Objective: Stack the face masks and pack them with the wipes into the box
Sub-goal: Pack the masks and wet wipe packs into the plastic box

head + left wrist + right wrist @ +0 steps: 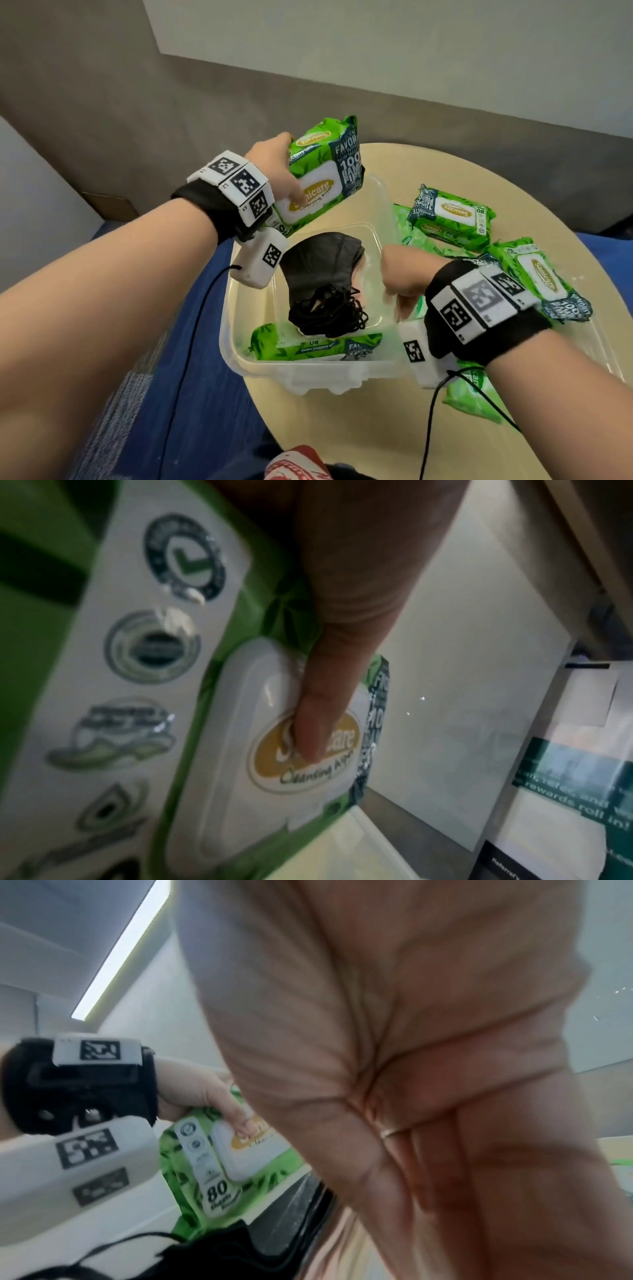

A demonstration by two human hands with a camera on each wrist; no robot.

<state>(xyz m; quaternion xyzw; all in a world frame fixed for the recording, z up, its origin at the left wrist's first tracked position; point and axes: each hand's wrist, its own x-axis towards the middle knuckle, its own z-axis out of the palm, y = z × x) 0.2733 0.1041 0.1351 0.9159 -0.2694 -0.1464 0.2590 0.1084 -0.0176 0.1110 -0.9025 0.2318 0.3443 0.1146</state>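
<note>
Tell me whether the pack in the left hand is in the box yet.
Not yet: the left hand holds the wipes pack above the box.

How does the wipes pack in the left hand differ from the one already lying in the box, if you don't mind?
The held wipes pack is in the air above the box, tilted, gripped by the left hand; the packed wipes pack lies along the box's near wall. The held one's white lid shows; the packed one's is hidden under the black masks. Both have green wrappers.

Left hand (274, 171) holds a wipes pack (325, 171) above the box (308, 373); black masks (322, 274) lie inside.
</note>
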